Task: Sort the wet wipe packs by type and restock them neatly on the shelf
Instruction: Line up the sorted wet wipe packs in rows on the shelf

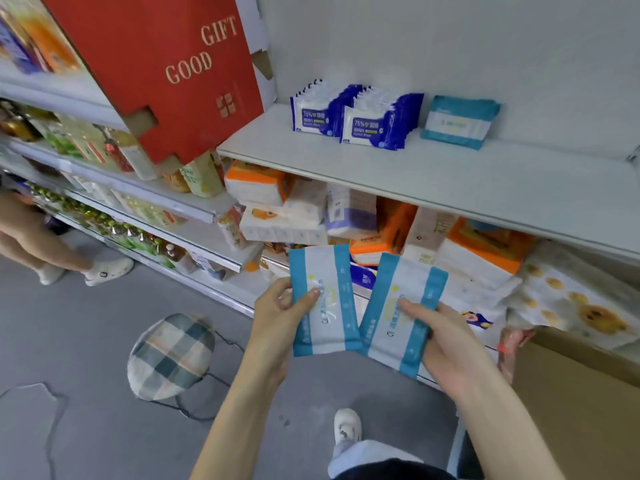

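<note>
A red gift box [166, 71] is seen at ten o'clock of the view, and a checked stool [169, 355] at eight o'clock on the floor. Just below centre, a teal-and-white wipe pack [323, 299] is gripped by the left hand [277, 317], the thumb laid across its face. Just beside it, at its three o'clock, a second matching pack [398, 313] is grasped likewise by the right hand [446, 344]. On the white shelf [415, 174] at one o'clock, two rows of dark blue packs [374, 124] are stood upright, and a single teal pack [459, 121] is set near them at their three o'clock. A cardboard box [581, 393] is seen at four o'clock.
</note>
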